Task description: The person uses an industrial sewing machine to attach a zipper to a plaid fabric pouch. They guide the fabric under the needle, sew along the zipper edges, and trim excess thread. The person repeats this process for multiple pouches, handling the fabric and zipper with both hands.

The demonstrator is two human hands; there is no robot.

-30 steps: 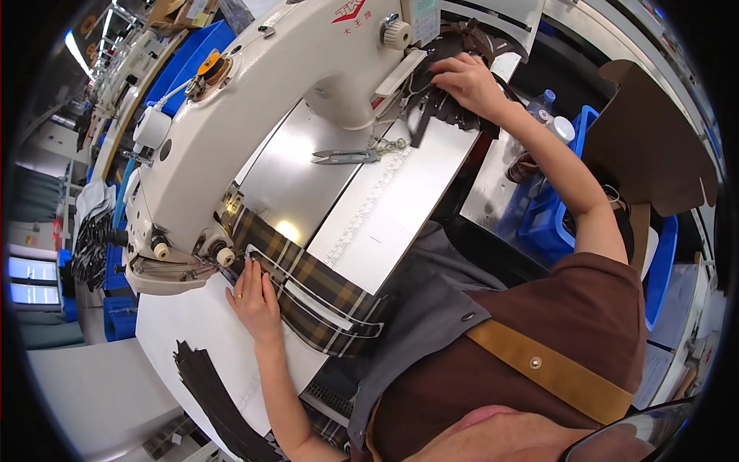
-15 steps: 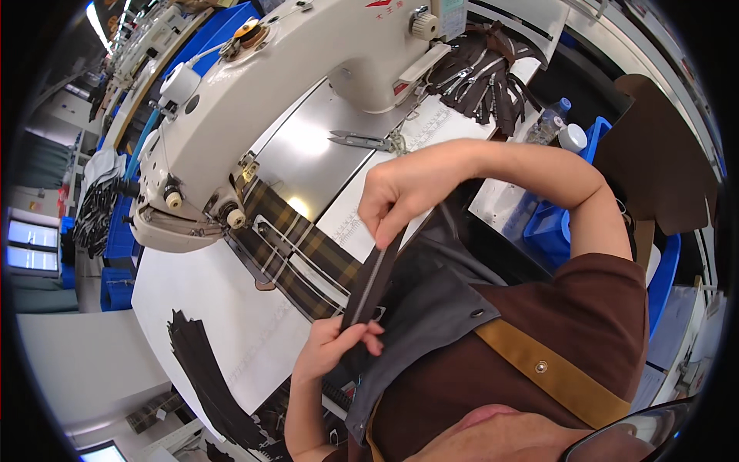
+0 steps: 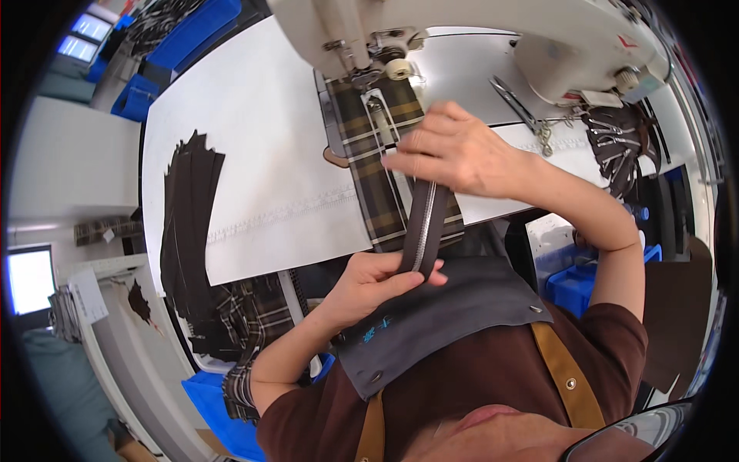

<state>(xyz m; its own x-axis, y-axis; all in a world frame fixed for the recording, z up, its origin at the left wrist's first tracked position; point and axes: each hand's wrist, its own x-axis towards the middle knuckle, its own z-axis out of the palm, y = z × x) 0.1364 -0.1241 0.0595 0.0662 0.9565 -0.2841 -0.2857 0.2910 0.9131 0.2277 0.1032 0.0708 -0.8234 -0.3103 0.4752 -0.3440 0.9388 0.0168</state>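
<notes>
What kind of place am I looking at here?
Probably a sewing workshop: a sewing machine stands over plaid cloth, a zipper is being held nearby, and a bundle of zippers lies by the machine's base.

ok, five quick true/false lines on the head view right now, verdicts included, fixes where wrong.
1. The left hand holds the lower end of a dark zipper. True.
2. The right hand is holding the metal snips. False: it is at the zipper's upper part, and the snips lie apart from it.
3. Plaid fabric extends under the sewing machine. True.
4. The stack of dark strips lies to the right of the plaid fabric. False: it lies to the left.
5. A bundle of zippers lies to the right of the snips. True.
</notes>
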